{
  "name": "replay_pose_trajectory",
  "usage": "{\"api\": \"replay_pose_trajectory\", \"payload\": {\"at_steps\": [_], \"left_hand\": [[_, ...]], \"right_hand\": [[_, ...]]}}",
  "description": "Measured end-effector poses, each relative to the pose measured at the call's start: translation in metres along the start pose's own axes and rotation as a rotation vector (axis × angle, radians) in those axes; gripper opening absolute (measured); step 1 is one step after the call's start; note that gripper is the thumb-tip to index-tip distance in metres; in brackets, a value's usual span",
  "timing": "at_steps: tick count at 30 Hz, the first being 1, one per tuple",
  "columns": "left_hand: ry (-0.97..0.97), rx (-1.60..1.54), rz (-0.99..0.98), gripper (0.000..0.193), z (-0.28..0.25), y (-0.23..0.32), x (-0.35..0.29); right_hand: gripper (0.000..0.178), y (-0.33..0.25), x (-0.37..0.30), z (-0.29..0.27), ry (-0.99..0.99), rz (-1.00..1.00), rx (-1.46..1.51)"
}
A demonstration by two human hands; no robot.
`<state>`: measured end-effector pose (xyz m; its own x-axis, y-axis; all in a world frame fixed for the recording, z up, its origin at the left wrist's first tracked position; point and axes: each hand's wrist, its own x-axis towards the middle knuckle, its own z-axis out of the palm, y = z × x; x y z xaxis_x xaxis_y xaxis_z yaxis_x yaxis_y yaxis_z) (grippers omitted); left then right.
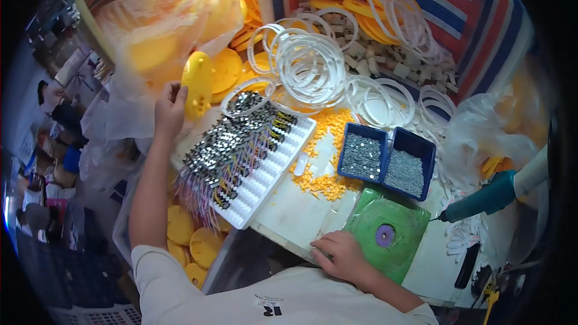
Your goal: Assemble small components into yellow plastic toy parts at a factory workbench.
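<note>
Out at the left, my left hand grips the edge of a yellow plastic disc with small holes, held up and tilted. More yellow discs lie just behind it. My right hand rests at the table's near edge, its fingers loosely apart and holding nothing. Beside that hand is a green mat with a purple round piece on it. Between my hands stands a white ribbed tray, loaded with small metal-ended parts trailing coloured wires.
Clear rings pile up at the back, near a striped bag of yellow and white parts. Two blue bins hold small metal pieces beside scattered orange bits. A teal power screwdriver points in from the right.
</note>
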<state>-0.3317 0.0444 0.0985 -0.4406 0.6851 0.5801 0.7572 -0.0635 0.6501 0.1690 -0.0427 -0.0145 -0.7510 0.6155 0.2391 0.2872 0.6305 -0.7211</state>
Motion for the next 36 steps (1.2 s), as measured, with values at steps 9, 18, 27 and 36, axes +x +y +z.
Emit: {"api": "replay_pose_trajectory", "payload": {"at_steps": [9,18,27,36], "left_hand": [[-0.487,-0.353,0.364,0.015,-0.014,0.197,-0.145],[-0.931,-0.342,0.585,0.029,0.085,0.199,-0.219],[-0.968,-0.484,0.182,0.045,0.169,0.197,-0.277],[-0.949,-0.193,0.636,0.033,0.149,0.200,-0.281]], "right_hand": [[0.049,0.006,-0.039,-0.022,0.229,0.347,0.775],[0.056,0.035,-0.084,-0.109,0.508,0.631,1.006],[0.044,0.052,-0.121,-0.092,0.666,0.722,0.630],[0.039,0.076,-0.111,-0.126,0.715,0.698,0.577]]}}
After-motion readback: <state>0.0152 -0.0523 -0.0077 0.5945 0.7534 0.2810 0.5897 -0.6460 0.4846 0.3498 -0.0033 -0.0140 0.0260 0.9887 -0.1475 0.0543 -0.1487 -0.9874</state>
